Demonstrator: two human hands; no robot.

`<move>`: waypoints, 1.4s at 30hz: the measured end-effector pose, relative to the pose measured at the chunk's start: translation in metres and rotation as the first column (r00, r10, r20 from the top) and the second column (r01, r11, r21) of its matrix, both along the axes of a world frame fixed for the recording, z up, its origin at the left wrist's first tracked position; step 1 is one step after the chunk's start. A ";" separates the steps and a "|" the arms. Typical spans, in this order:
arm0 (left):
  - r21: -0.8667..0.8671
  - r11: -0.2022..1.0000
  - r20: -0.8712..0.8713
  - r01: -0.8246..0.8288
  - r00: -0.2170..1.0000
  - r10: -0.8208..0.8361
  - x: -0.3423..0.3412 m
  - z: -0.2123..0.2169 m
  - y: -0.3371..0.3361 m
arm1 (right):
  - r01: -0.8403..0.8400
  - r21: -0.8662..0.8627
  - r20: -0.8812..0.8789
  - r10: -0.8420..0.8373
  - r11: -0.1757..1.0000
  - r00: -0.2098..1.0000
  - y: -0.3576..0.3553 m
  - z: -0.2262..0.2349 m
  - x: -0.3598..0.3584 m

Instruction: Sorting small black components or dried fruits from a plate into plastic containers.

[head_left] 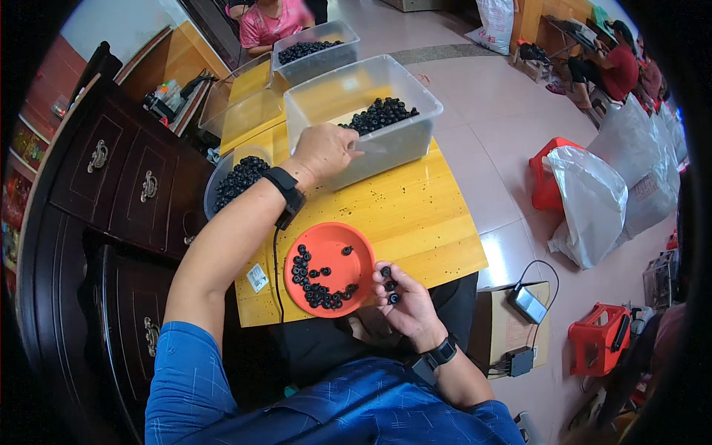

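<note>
My left hand [324,151] reaches forward to the near wall of a clear plastic bin [406,141], fingers curled; whether it pinches a part is hidden. The bin holds a heap of small black ring-shaped parts [382,113]. My right hand [404,300] rests palm-up at the table's near edge with a few black rings [390,285] lying in its fingers. Just left of it stands a round orange plate [354,245] with several black rings [311,285] scattered on its near-left side.
A grey bowl [211,189] full of black rings sits at the yellow wooden table's [415,215] left edge. A second clear bin [315,52] stands farther back, before another person in pink. A dark wooden cabinet [111,193] is left; white sacks [593,204] and red stools are right.
</note>
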State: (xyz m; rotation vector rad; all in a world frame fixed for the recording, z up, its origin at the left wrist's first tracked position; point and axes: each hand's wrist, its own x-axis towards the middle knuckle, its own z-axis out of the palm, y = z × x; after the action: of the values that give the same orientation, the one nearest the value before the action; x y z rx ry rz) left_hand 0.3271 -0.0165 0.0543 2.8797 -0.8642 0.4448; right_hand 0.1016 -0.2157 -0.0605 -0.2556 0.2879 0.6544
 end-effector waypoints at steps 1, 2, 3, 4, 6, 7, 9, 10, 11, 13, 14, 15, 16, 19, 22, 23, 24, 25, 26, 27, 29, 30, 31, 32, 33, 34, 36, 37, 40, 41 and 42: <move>0.000 1.000 -0.002 0.001 1.000 -0.001 0.002 0.006 0.001 | 0.010 0.000 -0.002 -0.010 1.000 1.000 -0.003 -0.001 0.001; 0.021 0.999 -0.022 -0.028 0.999 0.028 0.003 0.016 0.002 | 0.011 0.000 -0.004 -0.011 1.000 1.000 -0.005 -0.003 0.001; 0.041 0.997 -0.038 -0.061 0.997 0.062 0.005 0.026 0.004 | 0.017 -0.005 -0.007 -0.017 1.000 1.000 -0.006 -0.004 0.003; 0.041 0.997 -0.038 -0.065 0.997 0.066 0.007 0.034 0.007 | 0.023 -0.010 -0.009 -0.023 1.000 1.000 -0.007 -0.004 0.003; 0.042 0.999 0.031 -0.018 0.999 0.017 0.013 0.050 0.012 | 0.019 -0.026 -0.008 -0.019 0.999 1.000 -0.007 -0.004 0.005; 0.035 0.999 0.049 -0.019 0.999 0.017 0.015 0.057 0.015 | 0.018 -0.040 -0.009 -0.018 0.999 1.000 -0.007 -0.003 0.007; 0.047 0.998 0.072 -0.037 0.997 0.033 0.019 0.078 0.019 | 0.010 -0.045 -0.006 -0.010 0.999 1.000 -0.007 -0.002 0.009; 0.059 0.997 0.093 -0.050 0.995 0.044 0.022 0.089 0.020 | 0.007 -0.049 -0.005 -0.008 0.999 1.000 -0.007 -0.001 0.009; 0.002 0.999 0.111 -0.052 0.992 0.052 0.025 0.101 0.020 | 0.006 -0.051 -0.003 -0.006 0.999 1.000 -0.008 -0.001 0.009; -0.032 0.999 0.159 -0.033 0.987 0.038 0.044 0.120 0.036 | 0.019 -0.058 -0.009 -0.019 0.998 1.000 -0.010 -0.001 0.010; -0.064 0.998 0.203 -0.005 0.979 0.018 0.057 0.129 0.044 | 0.018 -0.061 -0.007 -0.019 0.998 1.000 -0.012 -0.001 0.010; -0.063 0.998 0.206 -0.012 0.978 0.025 0.065 0.140 0.054 | 0.026 -0.073 -0.009 -0.026 0.997 1.000 -0.014 0.000 0.009; -0.054 0.998 0.241 -0.025 0.970 0.037 0.073 0.151 0.063 | 0.033 -0.086 -0.011 -0.034 0.996 0.999 -0.016 0.000 0.009; -0.085 0.996 0.280 -0.036 0.958 0.058 0.103 0.158 0.084 | 0.058 -0.103 -0.031 -0.061 0.993 0.998 -0.022 -0.005 0.007; -0.151 0.987 0.296 -0.050 0.951 0.093 0.119 0.157 0.104 | 0.070 -0.115 -0.047 -0.075 0.991 0.996 -0.026 -0.008 0.005; -0.181 0.982 0.295 -0.053 0.950 0.105 0.124 0.156 0.112 | 0.071 -0.126 -0.056 -0.079 0.989 0.995 -0.028 -0.009 0.003; -0.210 0.976 0.295 -0.056 0.948 0.118 0.128 0.155 0.121 | 0.073 -0.138 -0.065 -0.082 0.988 0.994 -0.029 -0.009 0.003; -0.175 0.980 0.281 -0.095 0.949 0.142 0.133 0.156 0.131 | 0.074 -0.175 -0.077 -0.088 0.982 0.993 -0.028 -0.008 0.005; -0.181 0.979 0.276 -0.097 0.950 0.145 0.135 0.153 0.137 | 0.071 -0.181 -0.081 -0.087 0.981 0.993 -0.029 -0.007 0.007; -0.186 0.977 0.273 -0.102 0.950 0.152 0.138 0.149 0.143 | 0.066 -0.185 -0.081 -0.082 0.980 0.993 -0.029 -0.007 0.009; -0.194 0.975 0.267 -0.111 0.950 0.162 0.142 0.141 0.156 | 0.057 -0.192 -0.084 -0.074 0.980 0.994 -0.028 -0.006 0.013; -0.233 0.967 0.288 -0.105 0.942 0.172 0.144 0.136 0.164 | 0.052 -0.200 -0.082 -0.069 0.978 0.994 -0.027 -0.005 0.015; -0.270 0.958 0.310 -0.097 0.933 0.182 0.147 0.131 0.172 | 0.047 -0.208 -0.081 -0.065 0.977 0.995 -0.026 -0.005 0.017; -0.272 0.957 0.307 -0.104 0.933 0.188 0.149 0.129 0.179 | 0.040 -0.209 -0.083 -0.059 0.977 0.995 -0.025 -0.004 0.017; -0.347 0.931 0.304 -0.113 0.926 0.226 0.153 0.127 0.187 | 0.036 -0.230 -0.083 -0.056 0.972 0.995 -0.025 -0.003 0.017; -0.421 0.899 0.298 -0.121 0.918 0.263 0.155 0.125 0.195 | 0.032 -0.251 -0.082 -0.054 0.968 0.995 -0.023 -0.002 0.017; -0.540 0.833 0.243 -0.116 0.927 0.287 0.159 0.121 0.191 | 0.038 -0.258 -0.067 -0.057 0.965 0.996 -0.022 -0.001 0.018; -0.647 0.754 0.191 -0.111 0.934 0.301 0.160 0.120 0.189 | 0.043 -0.270 -0.063 -0.062 0.962 0.996 -0.022 -0.001 0.018; -0.656 0.755 0.256 -0.027 0.932 0.256 0.181 0.112 0.217 | 0.032 -0.279 -0.033 -0.043 0.960 0.999 -0.017 -0.003 0.020; -0.659 0.752 0.256 -0.025 0.932 0.255 0.184 0.107 0.220 | 0.023 -0.321 -0.039 -0.038 0.947 0.999 -0.016 -0.002 0.021; -0.646 0.761 0.244 -0.061 0.928 0.282 0.186 0.103 0.222 | 0.016 -0.362 -0.045 -0.034 0.932 0.998 -0.015 0.000 0.021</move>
State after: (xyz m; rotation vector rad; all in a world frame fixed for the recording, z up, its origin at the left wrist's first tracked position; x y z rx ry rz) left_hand 0.5127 0.2054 0.1578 2.2775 -0.3563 1.0376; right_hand 0.1224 -0.2311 -0.0610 -0.5881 0.4609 0.5801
